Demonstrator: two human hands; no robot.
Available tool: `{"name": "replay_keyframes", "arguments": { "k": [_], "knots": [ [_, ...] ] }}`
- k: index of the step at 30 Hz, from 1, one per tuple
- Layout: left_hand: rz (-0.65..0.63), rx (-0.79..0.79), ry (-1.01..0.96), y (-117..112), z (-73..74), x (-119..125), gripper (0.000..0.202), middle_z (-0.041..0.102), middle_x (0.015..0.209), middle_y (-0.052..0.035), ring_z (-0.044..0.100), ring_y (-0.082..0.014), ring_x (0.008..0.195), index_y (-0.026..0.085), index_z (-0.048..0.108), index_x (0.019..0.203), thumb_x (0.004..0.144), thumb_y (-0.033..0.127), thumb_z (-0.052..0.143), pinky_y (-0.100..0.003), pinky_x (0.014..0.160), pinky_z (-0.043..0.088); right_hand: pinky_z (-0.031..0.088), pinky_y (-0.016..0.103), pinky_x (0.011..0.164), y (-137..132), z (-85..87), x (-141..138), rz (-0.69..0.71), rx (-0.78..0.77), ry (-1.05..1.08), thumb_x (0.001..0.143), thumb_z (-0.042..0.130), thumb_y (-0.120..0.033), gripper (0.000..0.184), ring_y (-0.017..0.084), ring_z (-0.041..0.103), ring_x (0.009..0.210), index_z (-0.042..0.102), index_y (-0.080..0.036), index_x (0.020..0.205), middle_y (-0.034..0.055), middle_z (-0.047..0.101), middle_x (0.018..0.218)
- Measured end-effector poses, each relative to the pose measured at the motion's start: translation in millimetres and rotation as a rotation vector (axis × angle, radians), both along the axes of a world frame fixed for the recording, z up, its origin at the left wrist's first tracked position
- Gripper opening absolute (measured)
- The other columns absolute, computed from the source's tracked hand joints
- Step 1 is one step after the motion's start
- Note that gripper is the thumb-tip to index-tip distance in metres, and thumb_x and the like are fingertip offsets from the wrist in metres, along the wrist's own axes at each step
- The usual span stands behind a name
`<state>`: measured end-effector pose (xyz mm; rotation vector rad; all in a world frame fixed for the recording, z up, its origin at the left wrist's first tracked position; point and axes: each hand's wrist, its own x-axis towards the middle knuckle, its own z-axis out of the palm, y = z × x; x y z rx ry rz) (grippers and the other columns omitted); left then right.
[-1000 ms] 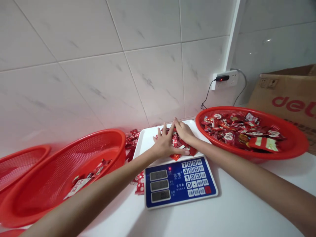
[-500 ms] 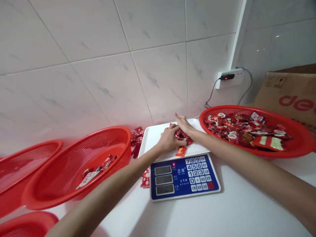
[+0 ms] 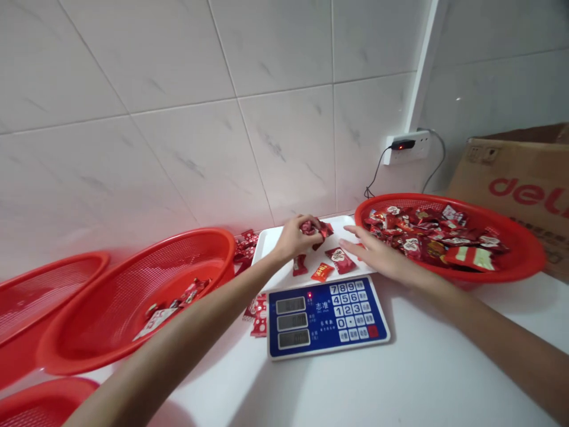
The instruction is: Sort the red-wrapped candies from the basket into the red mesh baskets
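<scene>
My left hand [image 3: 294,240] curls over a small bunch of red wrapped candies [image 3: 313,228] at the back of the white scale tray [image 3: 271,252], and its fingers hold them. Several loose candies lie on the tray in front of it, among them a gold-labelled one [image 3: 322,271] and a white-labelled one [image 3: 340,261]. My right hand [image 3: 377,255] is open and empty, its fingers reaching over the tray's right edge next to a red mesh basket [image 3: 524,264] heaped with similar candies.
A blue-panelled digital scale [image 3: 329,317] sits on the white counter [image 3: 422,367]. Left stand red mesh baskets [image 3: 133,308] holding a few candies. Candies [image 3: 258,314] lie beside the tray. A cardboard box [image 3: 520,196] and a wall socket [image 3: 406,147] stand behind.
My right hand has left the candy pile and moved right, its fingers opening. Several candies now lie spread on the tray, and my left hand has moved back with a smaller bunch.
</scene>
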<state>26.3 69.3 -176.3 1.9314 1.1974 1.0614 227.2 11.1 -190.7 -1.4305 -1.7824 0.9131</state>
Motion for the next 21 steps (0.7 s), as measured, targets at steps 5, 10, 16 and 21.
{"name": "replay_keyframes", "arguments": {
  "k": [5, 10, 16, 21],
  "knots": [
    [0.038, -0.141, -0.214, 10, 28.2, -18, 0.019, 0.055, 0.055, 0.0042, 0.042, -0.0070, 0.040, 0.018, 0.058, 0.079, 0.064, 0.023, 0.069, -0.019, 0.038, 0.030, 0.016, 0.058, 0.123, -1, -12.2, -6, 0.064, 0.023, -0.281, 0.081, 0.053, -0.075, 0.106, 0.037, 0.009, 0.154, 0.024, -0.011, 0.160, 0.0189, 0.014, 0.166],
    [0.052, -0.214, -0.346, 0, 42.1, -38, 0.032, 0.064, 0.064, 0.0010, 0.053, -0.0087, 0.045, 0.017, 0.060, 0.083, 0.059, 0.027, 0.078, -0.018, 0.040, 0.036, 0.011, 0.065, 0.120, 7, -9.8, -47, 0.188, 0.043, -0.464, 0.068, 0.065, -0.082, 0.127, 0.045, -0.001, 0.152, 0.011, -0.018, 0.164, 0.0187, 0.004, 0.167],
    [0.114, -0.302, -0.425, -24, 17.9, -57, 0.041, 0.068, 0.073, -0.0006, 0.063, -0.0126, 0.061, 0.016, 0.061, 0.081, 0.049, 0.025, 0.084, -0.022, 0.056, 0.051, 0.029, 0.055, 0.114, 16, -7.7, -87, 0.292, 0.286, -0.594, 0.093, 0.055, -0.049, 0.040, 0.035, 0.046, 0.133, 0.069, -0.029, 0.124, 0.0112, 0.059, 0.134],
    [0.166, -0.289, -0.436, -21, 6.1, -68, 0.039, 0.065, 0.069, 0.0009, 0.059, -0.0108, 0.059, 0.015, 0.062, 0.079, 0.048, 0.022, 0.084, -0.021, 0.053, 0.048, 0.037, 0.054, 0.103, 30, -1.9, -76, 0.082, 0.330, -0.604, 0.079, 0.069, -0.052, 0.063, 0.040, 0.045, 0.126, 0.058, -0.012, 0.126, 0.0214, 0.053, 0.131]
  ]
}}
